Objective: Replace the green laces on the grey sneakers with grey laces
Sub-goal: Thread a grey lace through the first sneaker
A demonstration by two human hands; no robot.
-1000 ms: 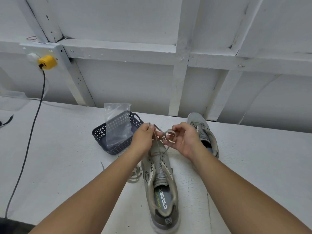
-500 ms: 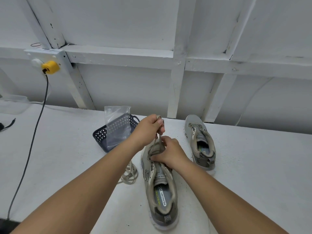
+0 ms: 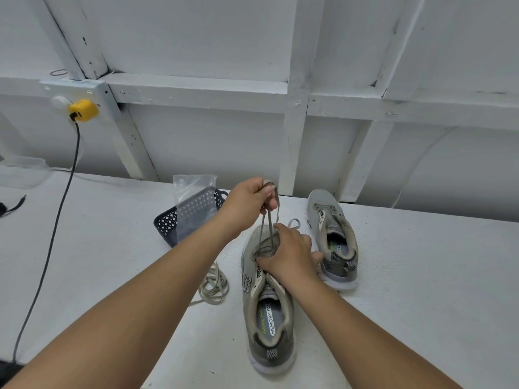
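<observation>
Pulling lace (image 3: 268, 220) up, left hand (image 3: 248, 202) pinching both ends; right hand (image 3: 289, 255) pressing on sneaker (image 3: 266, 318), grip unclear. Uneven pull risks unequal ends

Two bare forearms, sleeveless in view, no watch, rings or gloves on left hand (image 3: 247, 202) or right hand (image 3: 292, 255).

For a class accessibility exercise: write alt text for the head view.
A left hand lifts a grey lace from the near grey sneaker while the right hand steadies it; a second sneaker, loose laces and a dark basket lie nearby.
</observation>
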